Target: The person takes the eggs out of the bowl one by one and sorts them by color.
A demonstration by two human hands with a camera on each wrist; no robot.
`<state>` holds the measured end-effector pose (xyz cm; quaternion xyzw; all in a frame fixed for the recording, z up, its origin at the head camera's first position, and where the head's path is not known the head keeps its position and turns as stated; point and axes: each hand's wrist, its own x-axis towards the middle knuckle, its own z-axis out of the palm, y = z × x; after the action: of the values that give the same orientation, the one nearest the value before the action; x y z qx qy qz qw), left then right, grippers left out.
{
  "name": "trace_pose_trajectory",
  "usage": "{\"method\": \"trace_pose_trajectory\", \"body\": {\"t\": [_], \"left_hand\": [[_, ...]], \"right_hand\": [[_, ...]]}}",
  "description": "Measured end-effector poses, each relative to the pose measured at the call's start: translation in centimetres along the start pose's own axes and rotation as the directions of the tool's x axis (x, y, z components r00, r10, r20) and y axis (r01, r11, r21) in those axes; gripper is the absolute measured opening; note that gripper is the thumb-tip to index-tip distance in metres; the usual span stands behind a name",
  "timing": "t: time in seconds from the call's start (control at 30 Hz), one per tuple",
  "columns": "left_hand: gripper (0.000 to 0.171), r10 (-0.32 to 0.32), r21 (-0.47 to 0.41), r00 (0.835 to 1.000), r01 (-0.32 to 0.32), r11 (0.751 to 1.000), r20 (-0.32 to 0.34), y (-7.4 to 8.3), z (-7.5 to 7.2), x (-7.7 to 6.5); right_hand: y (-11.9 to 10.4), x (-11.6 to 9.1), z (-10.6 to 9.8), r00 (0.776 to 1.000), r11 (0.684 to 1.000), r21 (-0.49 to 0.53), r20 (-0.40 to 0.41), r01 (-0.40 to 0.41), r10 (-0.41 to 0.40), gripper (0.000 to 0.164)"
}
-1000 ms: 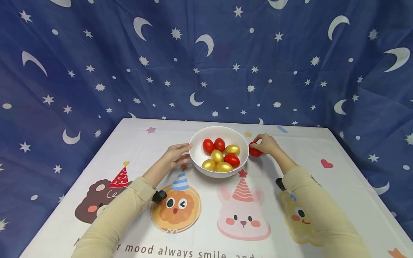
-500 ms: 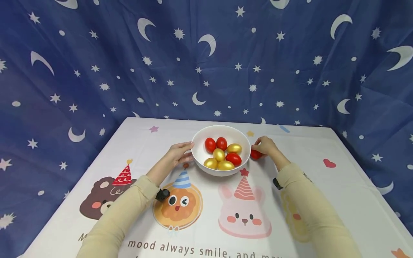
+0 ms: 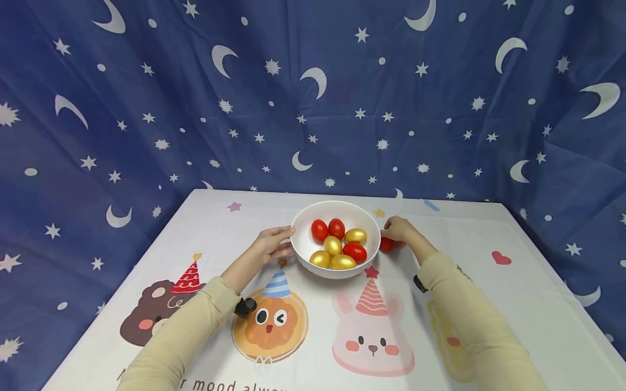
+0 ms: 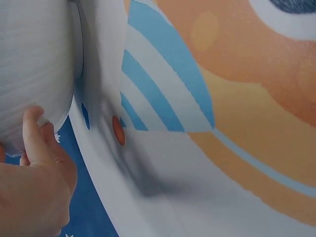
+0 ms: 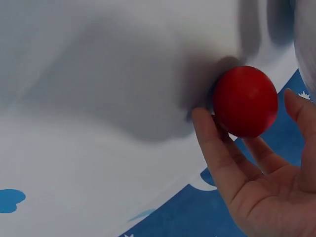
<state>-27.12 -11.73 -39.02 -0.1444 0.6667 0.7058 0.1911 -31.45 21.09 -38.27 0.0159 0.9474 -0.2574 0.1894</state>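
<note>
Red egg (image 3: 387,245), just beside the white bowl (image 3: 336,272) on its right, lies below the right hand (image 3: 398,229), clearly the nearer one. Those fingers stand wide, reaching along the egg's far side, while the thumb keeps clear of it on the bowl side, so the egg sits between them, not pinched. Its near end looks round in the right wrist view; I can't tell its long axis. Opposite, the left hand (image 3: 269,243) touches the bowl with straight fingers. Three red eggs (image 3: 354,252) and four gold eggs (image 3: 343,262) fill the bowl's bottom, on a white desk (image 3: 528,304).
</note>
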Motion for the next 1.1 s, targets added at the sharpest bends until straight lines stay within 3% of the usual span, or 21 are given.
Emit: {"method": "trace_pose_trajectory", "body": {"t": [0.33,1.1], "left_hand": [[0.051,0.010,-0.006,1.000,-0.010,1.000,0.001,0.4,0.1,0.1],[0.050,-0.014,0.000,1.000,0.014,1.000,0.003,0.2,0.0,0.2]], "right_hand": [[-1.0,-0.2,-1.1,0.999,0.999,-0.041,0.031,-0.013,0.014,0.043],[-2.9,-2.4,-2.8,0.993,0.988,-0.143,-0.090,0.058,-0.071,0.043]]}}
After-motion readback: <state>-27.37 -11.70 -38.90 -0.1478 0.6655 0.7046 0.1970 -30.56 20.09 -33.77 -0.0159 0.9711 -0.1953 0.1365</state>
